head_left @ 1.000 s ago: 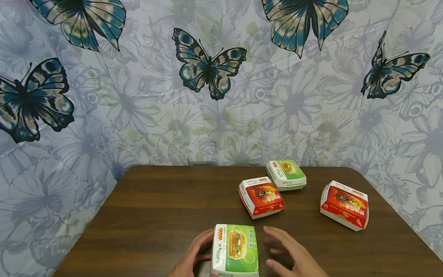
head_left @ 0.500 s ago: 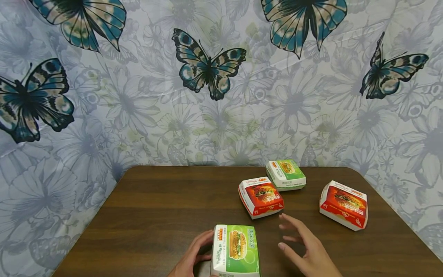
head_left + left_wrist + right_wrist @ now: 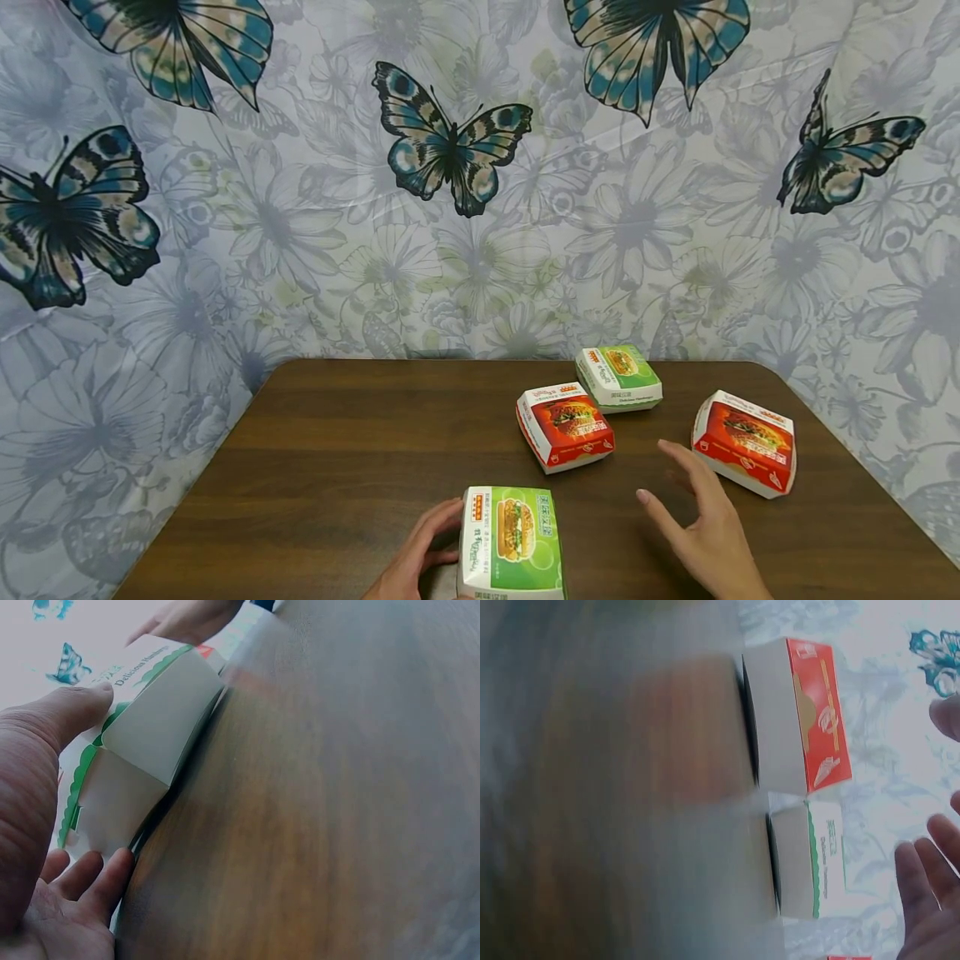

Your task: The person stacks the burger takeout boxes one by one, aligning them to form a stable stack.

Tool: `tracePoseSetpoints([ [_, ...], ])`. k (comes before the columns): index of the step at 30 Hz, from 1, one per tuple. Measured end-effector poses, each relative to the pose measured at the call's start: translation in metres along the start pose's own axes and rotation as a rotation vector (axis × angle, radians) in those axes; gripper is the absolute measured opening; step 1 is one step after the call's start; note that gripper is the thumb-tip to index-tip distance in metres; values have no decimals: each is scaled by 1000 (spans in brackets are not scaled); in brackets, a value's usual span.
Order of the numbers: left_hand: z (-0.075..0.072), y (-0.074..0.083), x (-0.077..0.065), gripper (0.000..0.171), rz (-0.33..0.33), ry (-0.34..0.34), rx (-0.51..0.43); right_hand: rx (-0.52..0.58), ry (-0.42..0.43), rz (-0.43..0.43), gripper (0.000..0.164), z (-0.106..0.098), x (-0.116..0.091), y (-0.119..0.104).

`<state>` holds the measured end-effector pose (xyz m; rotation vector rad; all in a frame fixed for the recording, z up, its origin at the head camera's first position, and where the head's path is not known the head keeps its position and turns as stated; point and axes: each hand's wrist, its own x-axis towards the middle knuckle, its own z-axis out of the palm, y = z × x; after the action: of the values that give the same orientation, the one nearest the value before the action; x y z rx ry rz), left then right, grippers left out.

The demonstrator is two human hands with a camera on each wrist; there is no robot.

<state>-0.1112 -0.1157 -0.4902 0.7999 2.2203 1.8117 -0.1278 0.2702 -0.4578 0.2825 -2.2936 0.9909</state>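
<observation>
A green-and-white burger box [image 3: 517, 537] sits at the near middle of the table. My left hand [image 3: 416, 554] holds it by its left side. In the left wrist view the thumb lies on the box's [image 3: 161, 720] printed side, with the fingers around its corner. My right hand [image 3: 708, 533] hovers over the table to the right, thumb and fingers spread, holding nothing. Just beyond its fingertips lies a red-and-white burger box [image 3: 750, 442], apart from the hand as far as I can tell. The right wrist view shows the hand's fingers [image 3: 916, 881] loosely extended.
Farther back, a second red burger box [image 3: 572, 423] stands close against a smaller-looking green one [image 3: 626, 373]. Dark brown wood forms the table [image 3: 322, 467], its far edge against a butterfly-patterned cloth [image 3: 300, 250].
My right hand has moved away from the near green box, rightward and slightly forward, towards the right-hand red box. The left hand and all the boxes stay where they were.
</observation>
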Motion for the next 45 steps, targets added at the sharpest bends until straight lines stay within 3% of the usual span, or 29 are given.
tracePoseSetpoints([
  [8,0,3,0,89,-32,0,-2,-46,162,95,90,-9,4,13],
  [13,-1,5,0,88,-73,-1,-7,-54,225,67,91,-15,6,21],
  [20,-1,-4,1,87,87,-14,6,-73,286,15,89,-23,10,32],
  [26,-1,-7,1,90,162,-17,12,-89,317,-21,81,-32,12,46],
  [31,0,-7,0,91,201,-4,41,-83,345,-29,89,-36,11,60],
  [39,0,1,0,91,12,-5,4,-97,340,97,90,-43,11,68],
  [45,0,2,-1,91,-22,-8,-5,-113,375,110,90,-48,9,71],
])
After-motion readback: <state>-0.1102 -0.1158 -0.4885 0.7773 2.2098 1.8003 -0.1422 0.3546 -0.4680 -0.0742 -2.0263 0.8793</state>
